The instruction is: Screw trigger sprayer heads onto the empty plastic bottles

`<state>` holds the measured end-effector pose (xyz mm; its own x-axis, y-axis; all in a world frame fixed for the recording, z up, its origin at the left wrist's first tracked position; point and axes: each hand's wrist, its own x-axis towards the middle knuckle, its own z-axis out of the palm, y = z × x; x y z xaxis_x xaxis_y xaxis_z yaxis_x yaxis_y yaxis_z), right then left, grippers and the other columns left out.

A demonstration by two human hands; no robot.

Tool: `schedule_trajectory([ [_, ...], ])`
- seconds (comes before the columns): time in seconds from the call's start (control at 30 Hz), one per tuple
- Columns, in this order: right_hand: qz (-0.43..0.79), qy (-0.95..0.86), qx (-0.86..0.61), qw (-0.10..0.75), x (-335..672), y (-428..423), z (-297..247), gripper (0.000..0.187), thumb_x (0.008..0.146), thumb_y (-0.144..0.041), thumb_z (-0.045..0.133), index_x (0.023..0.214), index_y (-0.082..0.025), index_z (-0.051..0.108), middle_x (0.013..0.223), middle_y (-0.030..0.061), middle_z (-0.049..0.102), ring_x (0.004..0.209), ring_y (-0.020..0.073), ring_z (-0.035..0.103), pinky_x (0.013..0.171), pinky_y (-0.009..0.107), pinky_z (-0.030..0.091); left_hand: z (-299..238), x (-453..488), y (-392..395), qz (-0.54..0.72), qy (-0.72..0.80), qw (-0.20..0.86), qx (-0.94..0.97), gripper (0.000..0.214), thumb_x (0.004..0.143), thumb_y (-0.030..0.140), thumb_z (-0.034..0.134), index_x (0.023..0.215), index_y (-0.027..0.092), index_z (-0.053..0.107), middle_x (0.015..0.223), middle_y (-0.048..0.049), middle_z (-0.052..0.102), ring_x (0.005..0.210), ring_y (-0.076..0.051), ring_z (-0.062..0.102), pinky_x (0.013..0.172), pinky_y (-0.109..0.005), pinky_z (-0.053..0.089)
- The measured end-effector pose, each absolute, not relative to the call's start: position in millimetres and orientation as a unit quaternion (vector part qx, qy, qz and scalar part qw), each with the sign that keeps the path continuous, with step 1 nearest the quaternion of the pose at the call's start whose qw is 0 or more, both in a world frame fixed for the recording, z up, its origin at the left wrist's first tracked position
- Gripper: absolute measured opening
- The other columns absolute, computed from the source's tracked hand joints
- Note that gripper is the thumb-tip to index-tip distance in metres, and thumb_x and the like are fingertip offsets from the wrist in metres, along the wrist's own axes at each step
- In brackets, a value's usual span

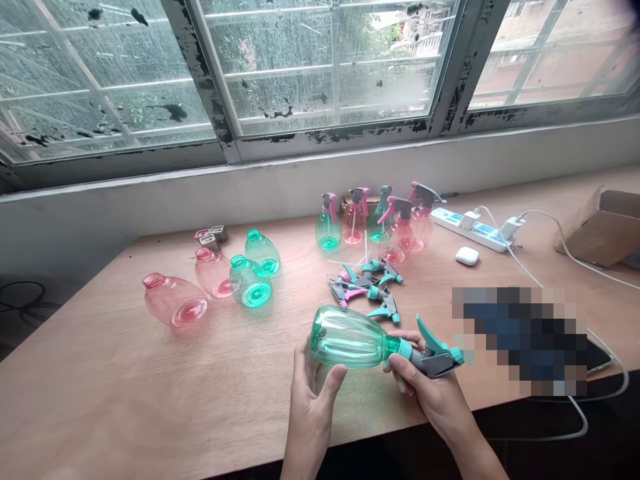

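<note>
A green transparent spray bottle (350, 337) lies sideways in the air above the table's front edge, its base toward the left. My left hand (315, 387) cups the base end, thumb in front and fingers behind. At the neck, my right hand (420, 380) pinches the teal collar of the grey and teal spray head (437, 357). That head sits on the bottle's mouth; whether it is fully tight I cannot tell. Just behind the bottle is a pile of loose spray heads (370, 287), some teal and grey, some pink and grey.
Open pink bottles (176, 303) and green bottles (251, 283) stand at the left. Several bottles with spray heads (397, 233) are grouped near the wall. A white power strip (473, 230), earbud case (467, 256), cables, cardboard box (605, 227) and a blurred-out device (525, 340) occupy the right.
</note>
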<state>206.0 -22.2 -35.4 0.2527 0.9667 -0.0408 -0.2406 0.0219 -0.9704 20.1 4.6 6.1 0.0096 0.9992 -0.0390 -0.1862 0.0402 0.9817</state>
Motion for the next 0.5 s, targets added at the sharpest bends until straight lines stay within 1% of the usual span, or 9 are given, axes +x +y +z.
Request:
schedule_trajectory([
  [0.13, 0.473, -0.360, -0.518, 0.616, 201.2, -23.8, -28.3, 0.043, 0.085, -0.051, 0.083, 0.117, -0.027, 0.068, 0.071, 0.0001, 0.070, 0.052, 0.0141, 0.046, 0.050, 0.028, 0.038, 10.4, 21.5, 4.7, 0.534, 0.469, 0.553, 0.435, 0.060, 0.083, 0.050, 0.081, 0.132, 0.025, 0.058, 0.136, -0.0103, 0.069, 0.134, -0.033, 0.061, 0.113, -0.044, 0.048],
  [0.27, 0.467, -0.363, -0.524, 0.613, 198.1, -24.7, -23.0, 0.043, 0.085, -0.054, 0.082, 0.117, -0.028, 0.070, 0.071, 0.0012, 0.071, 0.051, 0.0158, 0.046, 0.051, 0.030, 0.039, 12.8, 21.8, 5.0, 0.530, 0.471, 0.553, 0.438, 0.057, 0.084, 0.049, 0.080, 0.131, 0.025, 0.058, 0.134, -0.0097, 0.070, 0.131, -0.031, 0.063, 0.110, -0.043, 0.050],
  [0.37, 0.464, -0.365, -0.529, 0.610, 198.4, -24.4, -23.2, 0.044, 0.085, -0.055, 0.082, 0.117, -0.027, 0.070, 0.071, 0.0018, 0.070, 0.051, 0.0166, 0.047, 0.051, 0.032, 0.039, 13.7, 21.9, 5.1, 0.529, 0.477, 0.547, 0.439, 0.056, 0.084, 0.049, 0.079, 0.130, 0.024, 0.059, 0.132, -0.0096, 0.070, 0.131, -0.032, 0.063, 0.109, -0.043, 0.051],
  [0.5, 0.462, -0.361, -0.535, 0.608, 198.7, -24.0, -24.3, 0.045, 0.084, -0.054, 0.082, 0.117, -0.025, 0.069, 0.072, 0.0016, 0.070, 0.051, 0.0151, 0.047, 0.050, 0.030, 0.040, 14.6, 21.9, 5.1, 0.529, 0.477, 0.547, 0.440, 0.056, 0.084, 0.049, 0.079, 0.130, 0.024, 0.059, 0.132, -0.0099, 0.071, 0.131, -0.032, 0.064, 0.110, -0.043, 0.051],
])
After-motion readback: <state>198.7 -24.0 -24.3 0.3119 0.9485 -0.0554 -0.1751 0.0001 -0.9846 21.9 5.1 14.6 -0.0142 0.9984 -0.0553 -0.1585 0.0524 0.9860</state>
